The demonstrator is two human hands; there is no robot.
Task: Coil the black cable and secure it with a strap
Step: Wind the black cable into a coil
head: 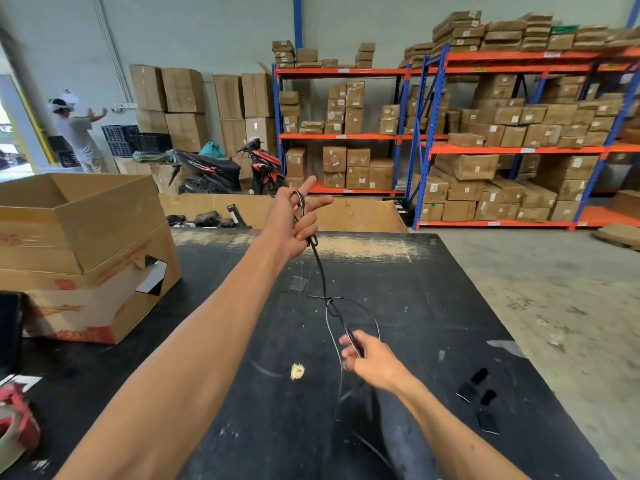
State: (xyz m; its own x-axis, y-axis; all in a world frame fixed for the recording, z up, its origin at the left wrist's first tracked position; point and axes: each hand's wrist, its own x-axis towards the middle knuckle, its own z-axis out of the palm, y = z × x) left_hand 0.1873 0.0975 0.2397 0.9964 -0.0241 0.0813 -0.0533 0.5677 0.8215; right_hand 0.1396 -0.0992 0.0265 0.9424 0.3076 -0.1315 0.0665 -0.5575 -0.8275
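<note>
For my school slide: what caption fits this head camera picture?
Left hand raised with black cable looped over it; right hand pinches the slack.

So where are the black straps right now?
In the head view, two black straps lie untouched on the black table at lower right, just right of the right hand, near the table's right edge.

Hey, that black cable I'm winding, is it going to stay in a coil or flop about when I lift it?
Probably floppy: the black cable sags and curves between the left hand and right hand. It looks thin and light, so loops may well spring loose until strapped. The loops over the left hand's fingers seem to hold for now.
</note>
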